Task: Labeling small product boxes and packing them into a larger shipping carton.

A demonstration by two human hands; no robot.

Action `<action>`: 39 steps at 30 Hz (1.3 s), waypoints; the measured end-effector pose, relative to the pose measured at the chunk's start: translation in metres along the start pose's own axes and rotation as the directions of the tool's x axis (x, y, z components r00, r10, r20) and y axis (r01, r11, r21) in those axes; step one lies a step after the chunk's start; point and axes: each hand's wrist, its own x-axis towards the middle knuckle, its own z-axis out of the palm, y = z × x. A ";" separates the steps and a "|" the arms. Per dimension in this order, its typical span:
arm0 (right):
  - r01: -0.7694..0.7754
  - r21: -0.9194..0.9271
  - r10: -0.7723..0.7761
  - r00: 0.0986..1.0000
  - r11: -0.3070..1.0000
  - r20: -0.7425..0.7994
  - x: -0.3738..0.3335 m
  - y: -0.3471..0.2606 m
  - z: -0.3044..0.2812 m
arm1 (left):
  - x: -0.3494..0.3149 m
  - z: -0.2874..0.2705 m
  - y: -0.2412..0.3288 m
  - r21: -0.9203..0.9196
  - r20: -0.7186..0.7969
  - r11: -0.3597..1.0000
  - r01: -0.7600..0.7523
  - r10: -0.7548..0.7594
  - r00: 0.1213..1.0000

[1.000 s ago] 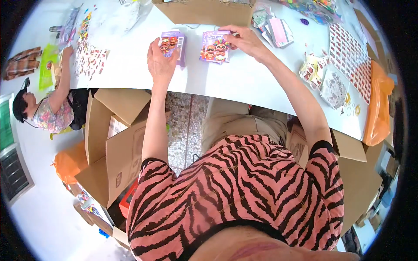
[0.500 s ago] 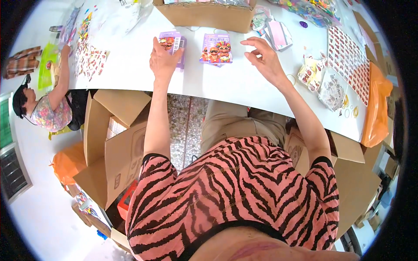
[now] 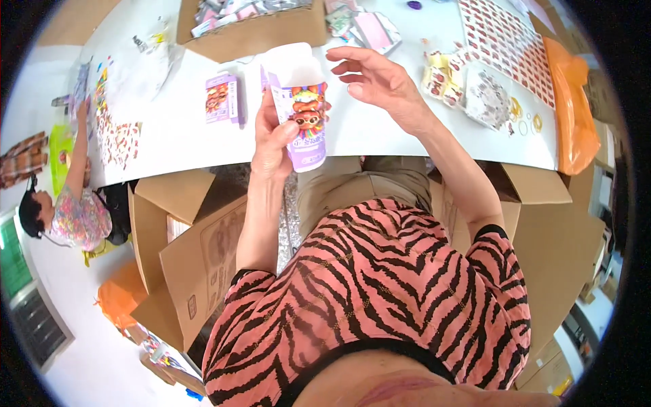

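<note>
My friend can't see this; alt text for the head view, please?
A person's left hand holds a purple carton, white flap open; the empty right hand hovers beside it. On the white table, purple packaging lies left, and a filled cardboard box stands behind.

An orange plastic bag [image 3: 576,115] drapes the right edge of the white table [image 3: 169,139], and a co-worker [image 3: 74,173] in a floral top [image 3: 81,217] is at left.

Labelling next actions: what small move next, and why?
Probably bring the right hand to the white flap of the purple box: the flap stands open, the left hand grips the box, and the right is empty and close by.
</note>
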 end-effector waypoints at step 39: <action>-0.222 -0.544 0.097 0.964 0.810 -0.250 -0.088 -0.059 -0.019 | -0.003 0.054 -0.060 0.609 0.190 0.790 -0.070 -0.059 0.980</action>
